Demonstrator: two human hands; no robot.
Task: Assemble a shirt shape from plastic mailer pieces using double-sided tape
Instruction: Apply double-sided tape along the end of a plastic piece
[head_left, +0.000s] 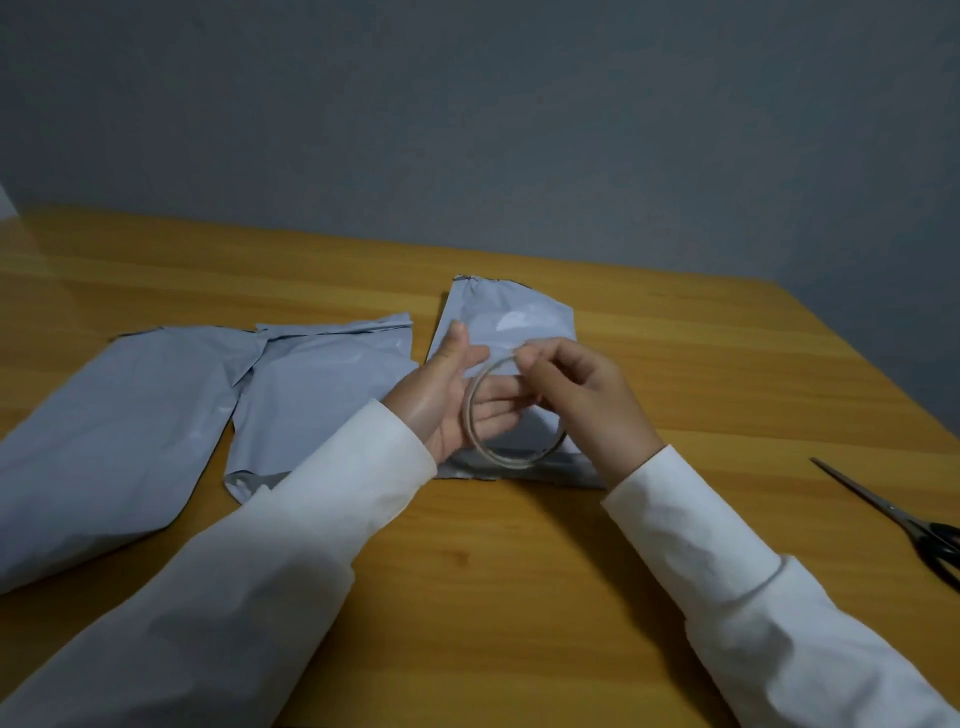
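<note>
Three grey plastic mailer pieces lie flat on the wooden table: a large one (104, 436) at the left, a middle one (317, 395) overlapping its edge, and a right one (514, 317) under my hands. A thin ring of double-sided tape (480, 405) is held above the right piece. My left hand (452, 395) has its fingers through the ring, palm turned up, supporting it from inside. My right hand (576, 395) pinches the top of the ring with thumb and fingertips. Both arms wear white sleeves.
Black-handled scissors (904, 525) lie shut on the table (519, 571) at the right edge of view, blades pointing away to the left. A grey wall stands behind the table's far edge. Bare wood shows in front of the mailer pieces.
</note>
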